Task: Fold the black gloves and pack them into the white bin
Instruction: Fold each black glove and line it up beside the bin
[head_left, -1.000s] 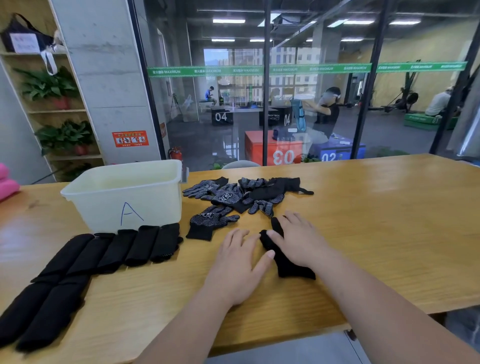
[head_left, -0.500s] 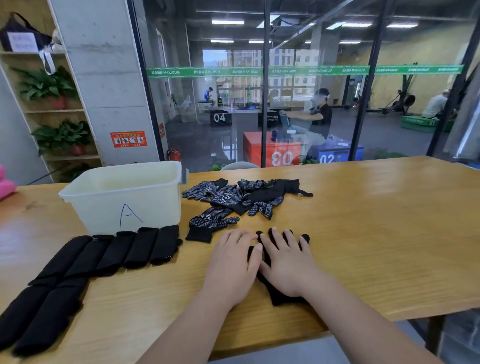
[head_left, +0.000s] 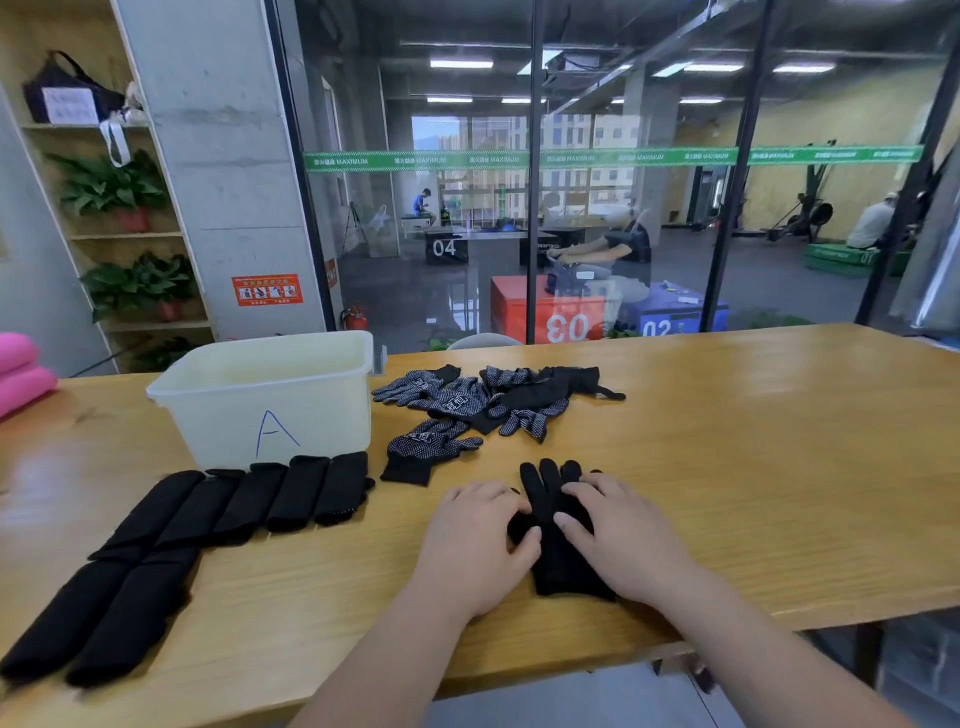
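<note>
Head view. The fingers (head_left: 597, 493) of the right hand (head_left: 623, 535) lie spread and nearly straight, pressing flat on 1 black glove (head_left: 556, 564) at lower centre of the frame. The left hand (head_left: 478, 540) rests just beside it, palm down. Its fingers are loosely bent with the tips on the surface (head_left: 753, 467) at the glove's left edge, and its thumb touches the glove. Neither hand is clamped on the glove, which lies flat between and beneath them. The glove's fingertips point toward the top of the frame and show above the hands, while its cuff points toward the near edge.

Just above and left of the hands, 1 dotted glove (head_left: 431, 447) lies alone. Above it, at centre frame, is a loose pile of gloves (head_left: 493, 400), dotted and plain, overlapping one another.

Left of the pile stands the white bin (head_left: 270, 410), marked with a blue "A" on its near wall. Its inside is hidden from this angle. Below the bin, 5 folded gloves (head_left: 260, 499) lie side by side, touching, and 2 more (head_left: 93, 623) lie at lower left.

A pink object (head_left: 21, 379) sits at the left edge of the frame. A shelf (head_left: 130, 236) with potted plants stands at upper left, and a glass wall (head_left: 623, 208) fills the top of the frame.
</note>
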